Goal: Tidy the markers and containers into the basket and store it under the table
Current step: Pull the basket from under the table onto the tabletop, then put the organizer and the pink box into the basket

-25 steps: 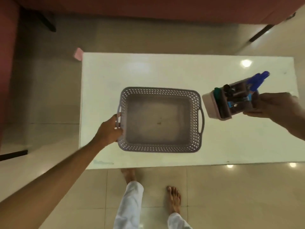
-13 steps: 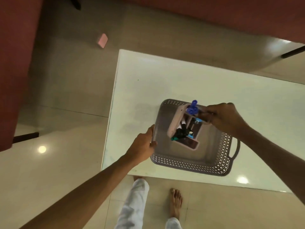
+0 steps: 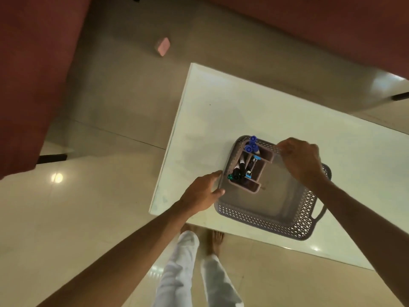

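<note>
A grey perforated basket [image 3: 261,219] rests on the white table [image 3: 243,107] near its front left corner. Inside it, against the left wall, stands a pinkish divided container [image 3: 254,188] holding blue, black and green markers [image 3: 242,165]. My left hand [image 3: 204,191] grips the basket's left rim. My right hand [image 3: 301,160] hovers over the basket's far side, fingers curled by the container's right end; whether it still touches the container I cannot tell.
A small pink block [image 3: 163,46] lies on the tiled floor beyond the table. Dark red furniture [image 3: 33,74] fills the left and the top. My legs and bare feet [image 3: 215,240] stand at the table's front edge.
My right hand carried the marker container from the right of the table into the basket and set it down at the left end. My view swung left. The left hand stayed on the basket.
</note>
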Motion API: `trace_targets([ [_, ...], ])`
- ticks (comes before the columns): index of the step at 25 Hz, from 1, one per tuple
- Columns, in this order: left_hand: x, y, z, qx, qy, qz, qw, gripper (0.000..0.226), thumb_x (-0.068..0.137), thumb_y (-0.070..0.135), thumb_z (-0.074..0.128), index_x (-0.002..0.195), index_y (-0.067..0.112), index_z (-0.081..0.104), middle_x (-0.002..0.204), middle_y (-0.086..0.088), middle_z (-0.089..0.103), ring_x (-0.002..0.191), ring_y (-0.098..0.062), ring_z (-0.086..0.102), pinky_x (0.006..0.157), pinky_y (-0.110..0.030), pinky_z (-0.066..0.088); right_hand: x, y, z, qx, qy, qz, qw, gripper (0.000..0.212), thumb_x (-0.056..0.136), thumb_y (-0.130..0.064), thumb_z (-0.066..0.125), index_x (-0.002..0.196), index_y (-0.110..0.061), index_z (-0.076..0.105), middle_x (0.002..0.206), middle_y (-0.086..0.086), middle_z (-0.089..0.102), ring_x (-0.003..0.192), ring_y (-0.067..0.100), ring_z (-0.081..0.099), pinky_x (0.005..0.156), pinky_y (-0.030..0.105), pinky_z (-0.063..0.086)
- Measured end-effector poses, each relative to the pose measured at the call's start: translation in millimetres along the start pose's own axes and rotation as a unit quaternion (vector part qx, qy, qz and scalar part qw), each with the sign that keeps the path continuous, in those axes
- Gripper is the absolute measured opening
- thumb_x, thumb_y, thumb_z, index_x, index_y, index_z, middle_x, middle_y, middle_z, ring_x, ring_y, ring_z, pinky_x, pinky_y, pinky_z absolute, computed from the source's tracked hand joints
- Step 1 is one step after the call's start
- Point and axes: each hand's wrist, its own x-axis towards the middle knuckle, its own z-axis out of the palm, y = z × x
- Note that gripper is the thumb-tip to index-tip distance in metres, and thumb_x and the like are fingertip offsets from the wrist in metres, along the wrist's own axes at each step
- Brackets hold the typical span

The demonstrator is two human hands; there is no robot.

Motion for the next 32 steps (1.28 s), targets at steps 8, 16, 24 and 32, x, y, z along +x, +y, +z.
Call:
trace_targets([
  [8,-50,16,-118,-0.027,0.126,-0.075,0.989,0.047,0.107,0.035,0.061,0.151,0.019,0.056,0.155,-0.002,0.061,0.133,-0.023,0.064,0.111,-0.035,0.05,13,-91,-59,0.041,-0.034,-0.187,0.981,0.023,0.101,-0.004,0.064,0.117,-0.012,0.079,0.114,0.005,0.082,0.107,0.02,0.075,0.097,0.027,0.054],
  [16,-16,2,-252,0.026,0.118,-0.147,0.982,0.047,0.1,0.046,0.068,0.142,0.027,0.061,0.143,-0.001,0.07,0.122,-0.016,0.067,0.095,-0.025,0.047,47,-172,-50,0.063,-0.13,-0.176,0.974,0.023,0.103,-0.013,0.06,0.112,-0.021,0.079,0.102,0.0,0.08,0.085,0.011,0.071,0.072,0.009,0.048],
  [24,110,-70,-428,0.199,0.0,-0.206,0.958,0.053,0.098,0.046,0.066,0.145,0.023,0.057,0.145,-0.004,0.068,0.126,-0.023,0.067,0.092,-0.024,0.046,191,-289,-32,0.043,-0.09,-0.192,0.976,0.023,0.1,-0.012,0.061,0.115,-0.014,0.078,0.113,0.006,0.082,0.106,0.023,0.076,0.093,0.03,0.057],
  [32,364,-164,-534,0.298,-0.025,-0.113,0.947,0.062,0.102,0.037,0.061,0.16,0.027,0.04,0.153,-0.013,0.056,0.137,-0.032,0.058,0.109,-0.037,0.049,382,-356,108,0.048,-0.169,-0.076,0.982,0.024,0.105,-0.017,0.06,0.122,-0.018,0.077,0.124,0.005,0.079,0.113,0.021,0.073,0.1,0.03,0.055],
])
